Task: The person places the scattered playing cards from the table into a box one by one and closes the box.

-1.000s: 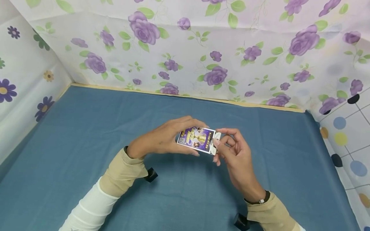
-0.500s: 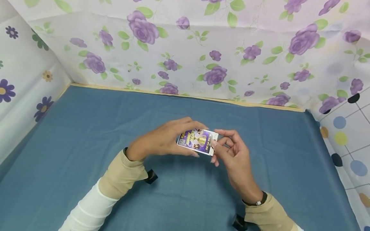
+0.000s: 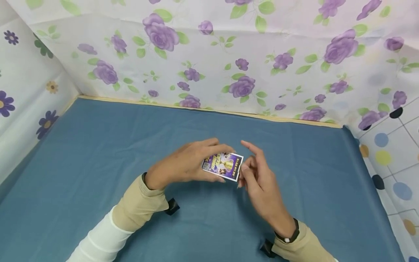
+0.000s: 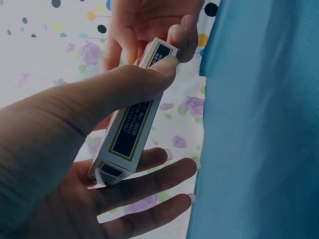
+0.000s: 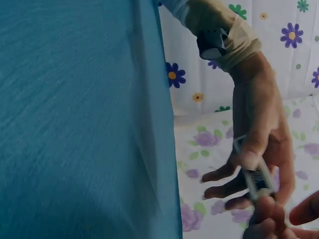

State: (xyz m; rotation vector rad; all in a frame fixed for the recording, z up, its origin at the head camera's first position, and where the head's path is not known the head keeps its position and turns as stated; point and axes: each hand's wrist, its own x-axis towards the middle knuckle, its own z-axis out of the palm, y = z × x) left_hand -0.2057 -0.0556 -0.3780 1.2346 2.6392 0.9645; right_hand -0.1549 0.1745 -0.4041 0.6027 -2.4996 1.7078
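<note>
A small cardboard box [image 3: 223, 166], purple with a golden trophy and a QR code on its face, is held above the table. In the head view my left hand [image 3: 190, 162] grips it from the left, fingers along the far edge and thumb along the near one. In the left wrist view, the box's narrow side [image 4: 132, 129] shows a dark printed panel. My right hand [image 3: 262, 183] is at the box's right end, thumb and curled fingers on that end, index finger raised and apart. The fingertips behind the box end are partly hidden.
A blue cloth [image 3: 131, 138] covers the table. Behind it hangs a white sheet with purple roses [image 3: 160, 32]; flowered and dotted sheets [image 3: 389, 160] flank the sides. Each wrist wears a black strap camera, such as the left one [image 3: 171, 206].
The white end flaps seen sticking out at the box's right end no longer show. My right index finger has lifted off the box, and both hands have come slightly nearer.
</note>
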